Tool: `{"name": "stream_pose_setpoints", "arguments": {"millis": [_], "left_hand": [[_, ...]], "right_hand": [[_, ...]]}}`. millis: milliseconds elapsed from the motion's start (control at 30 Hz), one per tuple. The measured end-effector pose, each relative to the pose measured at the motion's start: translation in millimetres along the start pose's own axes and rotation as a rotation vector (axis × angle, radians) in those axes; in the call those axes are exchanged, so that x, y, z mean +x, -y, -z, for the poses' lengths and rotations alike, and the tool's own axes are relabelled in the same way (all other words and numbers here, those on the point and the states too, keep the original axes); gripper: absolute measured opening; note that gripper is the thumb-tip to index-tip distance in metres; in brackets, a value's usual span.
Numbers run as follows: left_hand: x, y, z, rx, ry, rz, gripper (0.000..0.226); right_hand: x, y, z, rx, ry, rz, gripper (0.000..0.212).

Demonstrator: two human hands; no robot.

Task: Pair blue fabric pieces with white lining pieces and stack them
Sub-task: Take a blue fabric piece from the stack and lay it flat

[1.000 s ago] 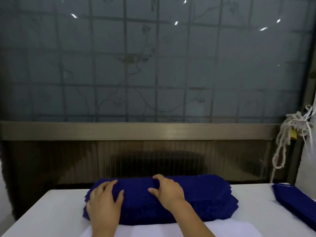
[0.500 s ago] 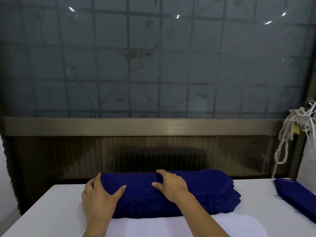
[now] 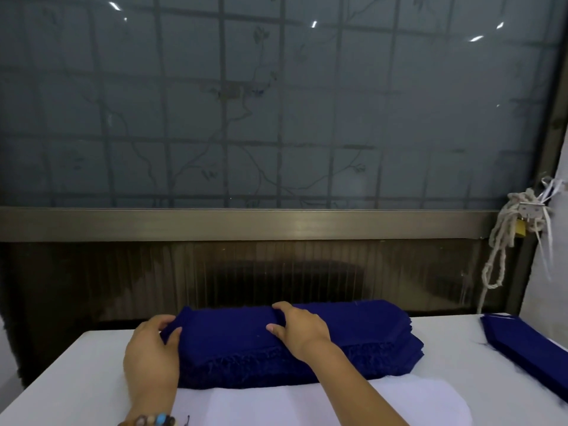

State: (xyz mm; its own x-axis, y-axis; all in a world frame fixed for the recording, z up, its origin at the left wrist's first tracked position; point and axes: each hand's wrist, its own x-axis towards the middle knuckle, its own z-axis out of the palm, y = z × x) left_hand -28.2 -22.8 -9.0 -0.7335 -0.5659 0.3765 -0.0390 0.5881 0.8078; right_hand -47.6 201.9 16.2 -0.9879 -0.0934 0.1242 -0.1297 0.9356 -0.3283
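Note:
A thick stack of blue fabric pieces (image 3: 353, 339) lies across the far middle of the white table (image 3: 76, 379). My left hand (image 3: 152, 348) grips the stack's left end, thumb on top and fingers curled behind the edge. On the stack's top middle, my right hand (image 3: 299, 329) pinches the uppermost blue layer between thumb and fingers. White lining pieces (image 3: 322, 404) lie flat in front of the stack, near the table's front edge.
A second, thinner pile of blue pieces (image 3: 528, 348) lies at the table's right edge. Behind the table runs a metal rail (image 3: 246, 224) under a frosted window. A knotted white rope (image 3: 507, 238) hangs at the right by the window frame.
My left hand slid from the top of the stack to its left end and took hold of it. My right hand stayed on the top middle. The camera tilted slightly.

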Motion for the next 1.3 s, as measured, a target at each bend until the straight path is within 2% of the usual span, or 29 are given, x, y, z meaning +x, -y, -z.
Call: {"name": "stream_pose_setpoints", "arguments": {"millis": [167,367,600,700,833,933,1067,1200,1300], "left_hand": [[0.8,5.2,1.8,-0.118,-0.069,0.047,0.008],[1.6,6.0,1.7,-0.18,-0.114,0.02,0.011],[4.4,6.9,4.1,-0.159,-0.08,0.003,0.015],[4.6,10.0,4.5,-0.085,-0.086,-0.091,0.024],[0.1,8.3,5.8,-0.026,-0.152,-0.267,0.016],[0.0,4.6,7.0,0.002,-0.188,-0.38,0.024],[2.2,1.9,7.2,-0.279,-0.092,-0.225,0.018],[2.5,6.9,3.3,-0.312,0.046,-0.15,0.004],[2.4,9.0,-0.1,-0.318,0.14,-0.14,0.017]], "right_hand": [[0.5,-0.7,0.3,-0.015,0.006,-0.004,0.056],[-0.3,0.1,1.1,-0.01,0.001,-0.009,0.055],[-1.2,1.9,1.1,-0.014,0.001,-0.012,0.055],[-1.2,1.8,1.4,-0.016,0.0,-0.013,0.055],[-1.8,0.8,1.5,-0.006,-0.003,-0.008,0.055],[-1.2,1.1,1.0,-0.011,-0.01,-0.012,0.055],[-0.9,0.0,-0.1,-0.008,-0.014,0.003,0.054],[-0.4,-1.8,-1.5,-0.013,-0.017,0.03,0.051],[-0.1,-1.3,-1.0,-0.016,-0.009,0.036,0.05]]}}
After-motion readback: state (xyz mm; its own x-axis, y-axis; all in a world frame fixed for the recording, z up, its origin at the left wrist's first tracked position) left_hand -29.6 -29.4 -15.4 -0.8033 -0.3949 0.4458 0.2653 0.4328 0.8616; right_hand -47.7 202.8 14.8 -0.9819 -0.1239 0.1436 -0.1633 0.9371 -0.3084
